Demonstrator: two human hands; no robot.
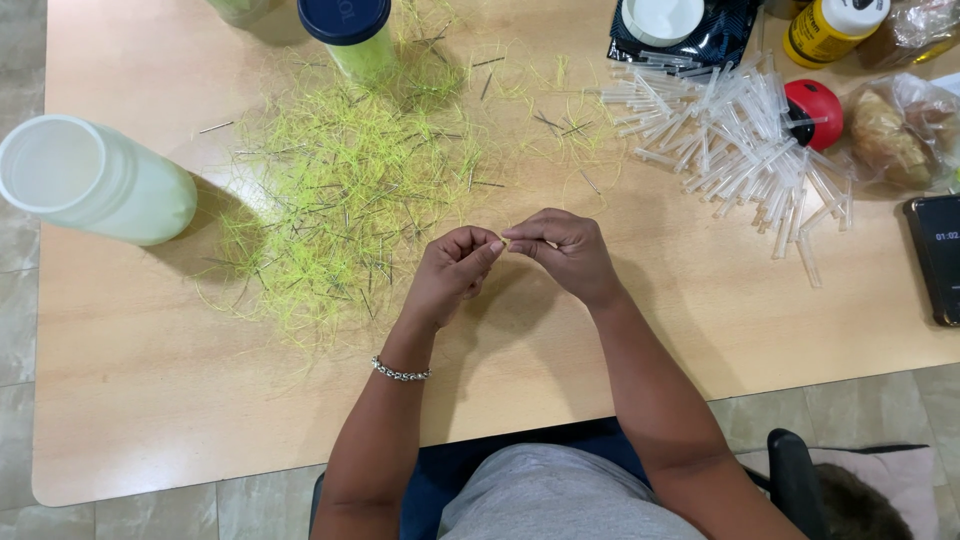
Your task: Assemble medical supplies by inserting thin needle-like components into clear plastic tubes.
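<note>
Hands: left hand (pixel 452 268) and right hand (pixel 562 250) meet fingertip to fingertip over the table (pixel 150 400), both pinched narrow on one small piece (pixel 503 238) (too small to tell whether thread, tube or both).
Threads: big loose heap of yellow-green threads (pixel 340 190) lies far left of the hands, still large.
Tubes: pile of clear tubes (pixel 730 140) lies far right, well apart from the hands, looking mostly untouched.
Jars: one white-lidded jar (pixel 95 180) lies on its side at left; a blue-lidded jar (pixel 348 30) stands at the far edge.
Progress: seemingly early, since both piles remain big and no finished lot can be picked out.
</note>
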